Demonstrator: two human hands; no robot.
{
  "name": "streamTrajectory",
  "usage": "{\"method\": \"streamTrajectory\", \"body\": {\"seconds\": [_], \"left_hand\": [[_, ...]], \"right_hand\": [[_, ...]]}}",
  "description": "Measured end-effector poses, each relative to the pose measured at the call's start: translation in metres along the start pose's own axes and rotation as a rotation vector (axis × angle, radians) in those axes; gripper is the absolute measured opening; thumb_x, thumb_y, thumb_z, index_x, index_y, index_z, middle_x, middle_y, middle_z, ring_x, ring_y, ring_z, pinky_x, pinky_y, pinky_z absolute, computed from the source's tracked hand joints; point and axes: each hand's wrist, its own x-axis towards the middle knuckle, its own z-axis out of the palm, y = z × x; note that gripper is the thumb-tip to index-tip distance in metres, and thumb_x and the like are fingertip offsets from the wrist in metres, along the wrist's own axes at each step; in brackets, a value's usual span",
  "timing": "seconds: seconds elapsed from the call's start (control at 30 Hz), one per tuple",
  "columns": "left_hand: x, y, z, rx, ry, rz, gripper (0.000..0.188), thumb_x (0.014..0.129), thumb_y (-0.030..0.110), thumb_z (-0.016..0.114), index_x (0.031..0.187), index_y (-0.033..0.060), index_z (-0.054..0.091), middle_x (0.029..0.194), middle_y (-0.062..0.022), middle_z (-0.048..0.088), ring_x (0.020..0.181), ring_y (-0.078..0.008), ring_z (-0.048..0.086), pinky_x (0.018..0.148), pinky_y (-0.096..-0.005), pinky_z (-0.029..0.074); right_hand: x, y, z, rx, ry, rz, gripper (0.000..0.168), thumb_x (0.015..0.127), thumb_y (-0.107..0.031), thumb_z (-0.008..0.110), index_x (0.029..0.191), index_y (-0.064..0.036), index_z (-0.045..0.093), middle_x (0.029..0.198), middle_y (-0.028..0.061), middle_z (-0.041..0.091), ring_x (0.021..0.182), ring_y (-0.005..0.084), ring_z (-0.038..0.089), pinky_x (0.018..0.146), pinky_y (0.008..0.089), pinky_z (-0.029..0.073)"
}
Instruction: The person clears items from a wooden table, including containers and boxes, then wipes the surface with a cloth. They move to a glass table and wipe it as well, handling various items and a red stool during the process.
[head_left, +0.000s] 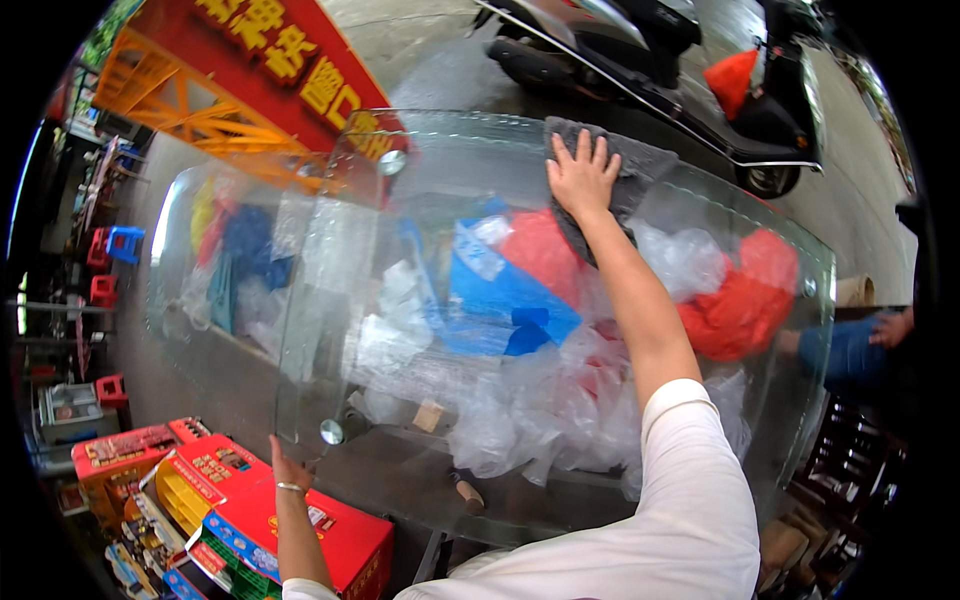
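My right hand (583, 176) lies flat with its fingers spread on a dark grey cloth (645, 166), near the far edge of a glass tabletop (450, 142). Part of the cloth hangs past that edge. My left hand (291, 469), with a bracelet at the wrist, is at the near left edge of the glass; whether it touches the glass I cannot tell. Beneath the glass show clear plastic bags (510, 420), a blue bag (487, 300) and a red plastic bag (750, 300).
Red toy boxes (337, 536) stand at the lower left. A red sign (262, 67) on an orange frame rises at the upper left. A motor scooter (667, 82) is parked beyond the table. At the right sits a person in jeans (844, 352). Small plastic stools (124, 244) stand far left.
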Motion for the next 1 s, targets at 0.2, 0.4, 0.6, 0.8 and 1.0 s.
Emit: {"method": "streamTrajectory", "body": {"seconds": [0.2,0.4,0.6,0.8,1.0], "left_hand": [[0.017,0.004,-0.002,-0.023,-0.362,-0.051,0.116,0.074,0.079,0.05,0.15,0.0104,-0.003,0.157,-0.0125,0.005,0.142,-0.0317,0.016,0.111,-0.0556,0.012],[0.045,-0.018,-0.047,-0.052,-0.184,-0.033,0.123,0.069,0.086,0.044,0.147,0.0124,-0.017,0.156,-0.0141,-0.008,0.144,-0.0301,0.006,0.113,-0.0514,0.007],[-0.004,0.007,0.026,-0.012,0.0,-0.002,0.126,0.065,0.093,0.03,0.148,0.0053,-0.006,0.157,-0.0121,-0.007,0.145,-0.0293,0.0,0.114,-0.0472,0.005],[0.025,-0.008,-0.015,-0.227,-0.325,0.096,0.112,0.072,0.089,0.022,0.147,0.0058,0.024,0.154,-0.0117,0.022,0.141,-0.0274,0.019,0.115,-0.0431,0.011],[0.013,0.008,0.007,-0.018,-0.07,-0.078,0.108,0.072,0.089,0.019,0.151,0.015,0.015,0.157,-0.0094,0.014,0.144,-0.0321,0.008,0.107,-0.0642,0.001]], "right_hand": [[0.027,-0.208,0.025,0.261,-0.06,-0.327,0.046,0.089,-0.038,0.046,0.134,-0.029,0.049,0.148,0.0122,0.035,0.138,0.0371,0.026,0.108,0.0624,0.012],[-0.075,-0.365,-0.002,0.562,-0.095,-0.807,0.039,0.088,-0.026,0.045,0.125,-0.026,0.058,0.142,0.0118,0.042,0.136,0.0363,0.03,0.109,0.0605,0.015],[-0.276,-0.388,-0.076,0.773,-0.171,-1.088,0.041,0.077,-0.032,0.06,0.116,-0.019,0.063,0.135,0.0137,0.048,0.131,0.0364,0.037,0.108,0.0601,0.021],[-0.4,-0.369,-0.128,0.889,-0.365,-1.031,0.044,0.08,-0.026,0.056,0.122,-0.013,0.06,0.141,0.0124,0.044,0.137,0.0292,0.03,0.114,0.0521,0.014],[-0.27,-0.252,-0.088,0.682,-0.071,-0.576,0.039,0.078,-0.017,0.053,0.115,-0.011,0.063,0.136,0.0131,0.048,0.133,0.0307,0.036,0.111,0.0525,0.022]]}}
